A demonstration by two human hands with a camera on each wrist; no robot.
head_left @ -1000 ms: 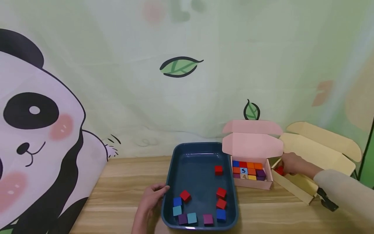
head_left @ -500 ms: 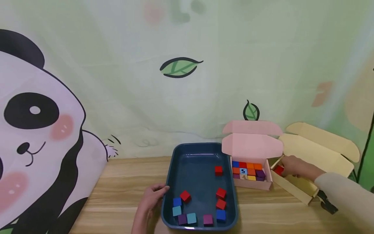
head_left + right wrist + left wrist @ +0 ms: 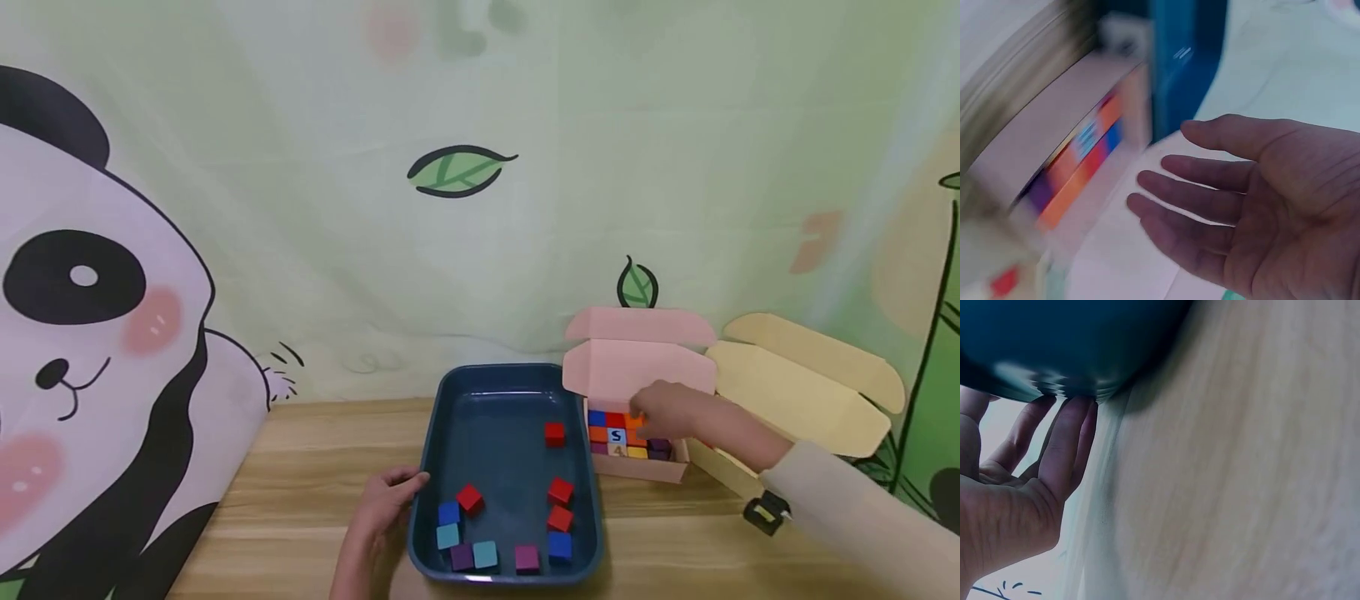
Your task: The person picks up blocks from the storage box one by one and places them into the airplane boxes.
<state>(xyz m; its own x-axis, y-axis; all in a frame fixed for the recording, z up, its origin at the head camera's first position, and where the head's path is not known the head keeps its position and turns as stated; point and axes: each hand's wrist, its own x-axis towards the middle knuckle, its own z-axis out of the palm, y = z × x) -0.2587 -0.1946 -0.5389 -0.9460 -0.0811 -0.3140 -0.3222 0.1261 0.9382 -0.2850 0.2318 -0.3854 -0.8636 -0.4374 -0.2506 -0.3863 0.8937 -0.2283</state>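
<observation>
My left hand (image 3: 384, 507) holds the left rim of a dark blue tray (image 3: 491, 467), thumb at the rim. In the left wrist view its fingertips (image 3: 1079, 406) press against the tray's outer wall. Several coloured cubes lie in the tray, among them a red cube (image 3: 554, 434) and a purple cube (image 3: 527, 558). My right hand (image 3: 671, 410) hovers over a pink box (image 3: 641, 468) packed with cubes, covering some of them in the head view. In the right wrist view its fingers are spread and loosely bent, with nothing in the palm.
A cream box (image 3: 723, 475), lid raised, stands right of the pink box, partly behind the right arm. The pink lid (image 3: 600, 367) stands up at the back and overlaps the tray's corner. A panda-print cloth (image 3: 337, 250) hangs behind the wooden table (image 3: 300, 500).
My right hand has come out of the cream box and moved left over the pink box. My left hand stays at the tray rim, and the tray's cubes lie as before.
</observation>
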